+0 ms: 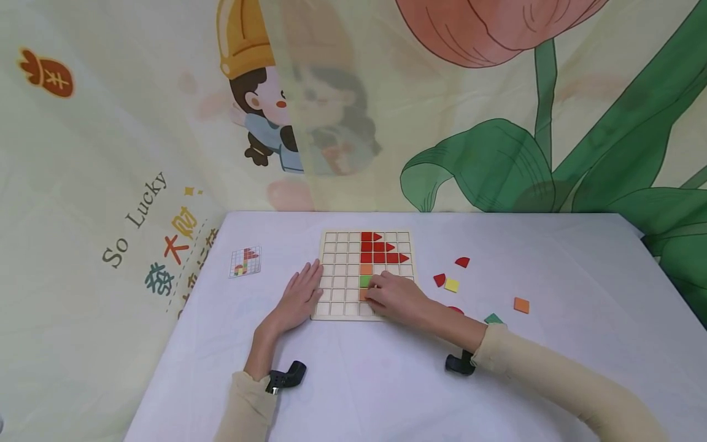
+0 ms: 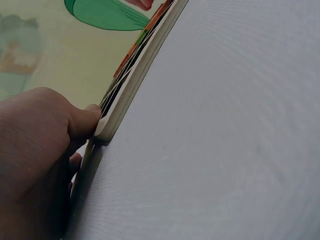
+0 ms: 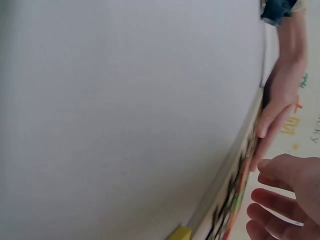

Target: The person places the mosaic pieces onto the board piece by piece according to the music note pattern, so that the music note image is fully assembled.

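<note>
A wooden grid board (image 1: 335, 270) lies on the table with red pieces (image 1: 372, 258) in stepped rows that end in points. Below them, one column carries an orange square (image 1: 366, 269), a green square (image 1: 365, 281) and a lower orange square (image 1: 363, 294). My right hand (image 1: 400, 298) reaches over the board from the right, fingertips at the lower orange square, fingers loosely bent. No piece shows between those fingers in the right wrist view. My left hand (image 1: 301, 294) rests with straight fingers along the board's left edge, its thumb (image 2: 85, 120) touching the board's corner.
A small pattern card (image 1: 245, 262) lies left of the board. Right of it are red quarter-round pieces (image 1: 463, 262), a yellow square (image 1: 452, 285), a green piece (image 1: 493, 318) and a loose orange square (image 1: 521, 305). A red piece (image 1: 456, 309) is partly hidden by my right forearm.
</note>
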The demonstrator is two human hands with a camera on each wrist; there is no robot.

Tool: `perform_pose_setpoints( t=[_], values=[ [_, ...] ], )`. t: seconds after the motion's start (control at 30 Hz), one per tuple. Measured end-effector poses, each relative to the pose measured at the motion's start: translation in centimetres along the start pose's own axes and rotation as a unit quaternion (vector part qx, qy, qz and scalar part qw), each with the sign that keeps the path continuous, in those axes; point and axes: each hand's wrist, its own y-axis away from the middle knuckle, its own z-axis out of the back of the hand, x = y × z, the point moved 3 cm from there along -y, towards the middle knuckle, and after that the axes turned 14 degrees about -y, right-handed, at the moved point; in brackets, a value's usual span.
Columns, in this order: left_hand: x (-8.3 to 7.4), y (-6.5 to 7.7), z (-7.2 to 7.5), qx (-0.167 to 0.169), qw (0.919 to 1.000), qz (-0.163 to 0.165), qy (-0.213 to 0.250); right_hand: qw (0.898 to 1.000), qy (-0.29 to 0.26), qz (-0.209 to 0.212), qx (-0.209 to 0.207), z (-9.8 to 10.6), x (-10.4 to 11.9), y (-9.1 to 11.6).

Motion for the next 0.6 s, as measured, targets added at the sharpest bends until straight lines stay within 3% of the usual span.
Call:
perform_pose_setpoints(
  t=[0.1, 0.27, 0.6],
  values=[
    [0.1, 0.0, 0.0, -0.003, 1.0, -0.001, -0.001, 1.0, -0.01, -0.002, -0.012, 1.0, 0.1, 1.6],
    [0.0, -0.1, 0.0, -0.007, 1.0, 0.001, -0.001, 0.999, -0.027, -0.042, -0.016, 2.5, -0.1, 5.1],
    [-0.2, 0.0, -0.1, -0.004, 1.0, 0.006, -0.003, 0.997, -0.011, -0.075, -0.001, 3.0, -1.9, 11.3]
  ],
)
